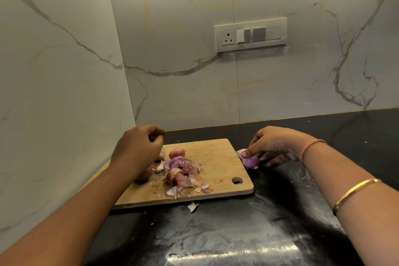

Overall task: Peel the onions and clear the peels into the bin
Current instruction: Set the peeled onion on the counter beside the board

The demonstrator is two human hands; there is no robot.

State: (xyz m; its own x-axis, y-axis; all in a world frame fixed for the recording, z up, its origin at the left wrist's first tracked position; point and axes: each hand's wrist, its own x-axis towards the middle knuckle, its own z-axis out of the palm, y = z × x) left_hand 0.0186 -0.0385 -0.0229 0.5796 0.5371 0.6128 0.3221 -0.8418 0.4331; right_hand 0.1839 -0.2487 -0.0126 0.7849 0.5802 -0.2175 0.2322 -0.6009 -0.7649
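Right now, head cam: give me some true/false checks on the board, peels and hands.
1. The peel pile lies on the cutting board. True.
2. The right hand holds a knife. False: it grips a peeled onion beside the board.
3. A bin stands next to the board. False: no bin is in view.
4. One peel scrap lies on the counter, off the board. True.
5. The left hand lies flat on the counter. False: it is over the board, fingers curled.
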